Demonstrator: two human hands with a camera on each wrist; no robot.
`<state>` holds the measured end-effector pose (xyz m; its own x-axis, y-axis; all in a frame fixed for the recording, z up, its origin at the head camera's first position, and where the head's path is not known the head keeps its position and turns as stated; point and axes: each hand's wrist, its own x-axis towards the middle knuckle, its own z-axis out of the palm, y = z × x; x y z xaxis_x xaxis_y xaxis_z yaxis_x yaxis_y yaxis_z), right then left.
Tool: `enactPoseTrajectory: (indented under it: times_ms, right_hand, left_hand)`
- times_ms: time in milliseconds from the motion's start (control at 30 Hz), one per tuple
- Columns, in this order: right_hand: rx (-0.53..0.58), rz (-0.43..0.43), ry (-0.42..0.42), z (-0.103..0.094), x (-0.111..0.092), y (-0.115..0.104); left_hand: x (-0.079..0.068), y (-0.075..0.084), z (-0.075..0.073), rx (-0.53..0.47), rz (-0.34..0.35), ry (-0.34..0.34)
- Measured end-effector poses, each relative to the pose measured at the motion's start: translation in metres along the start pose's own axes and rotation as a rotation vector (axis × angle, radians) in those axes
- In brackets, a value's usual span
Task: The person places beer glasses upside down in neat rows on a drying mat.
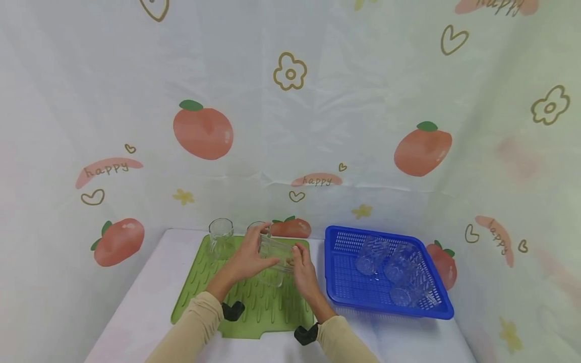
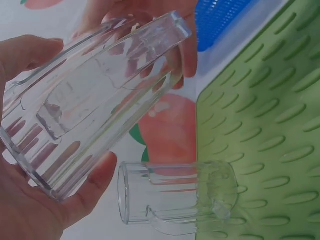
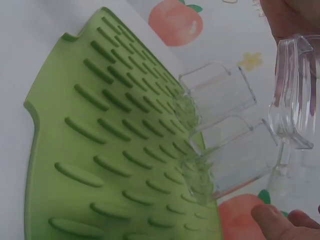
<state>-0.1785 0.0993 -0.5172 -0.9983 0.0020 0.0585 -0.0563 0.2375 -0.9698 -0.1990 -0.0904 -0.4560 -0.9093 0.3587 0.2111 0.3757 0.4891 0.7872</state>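
A clear, ribbed glass mug is held tilted above the green drying mat. My left hand grips one end of it, thumb and fingers curled round the wall. At its other end the fingers of my right hand hold the glass; in the right wrist view only some fingertips show at the lower right. Two more clear mugs, one and another, stand apart on the mat's far part. In the head view, my left hand partly covers one of them.
To the right stands a blue plastic basket with several clear glasses lying in it. The mat lies on a white-covered table. A white curtain printed with fruit hangs behind and at the sides.
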Motion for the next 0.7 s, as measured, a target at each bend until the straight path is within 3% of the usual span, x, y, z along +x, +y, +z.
enactPoseTrajectory:
  times_ms: [267, 700]
  right_hand:
    - [0.012, -0.046, 0.029, -0.008, 0.0, 0.004]
    - [-0.188, -0.106, 0.039, -0.035, -0.003, -0.008]
  left_hand:
    - [0.002, 0.0, 0.0, 0.019, 0.027, 0.057]
    - [0.0, -0.005, 0.007, 0.066, 0.025, 0.157]
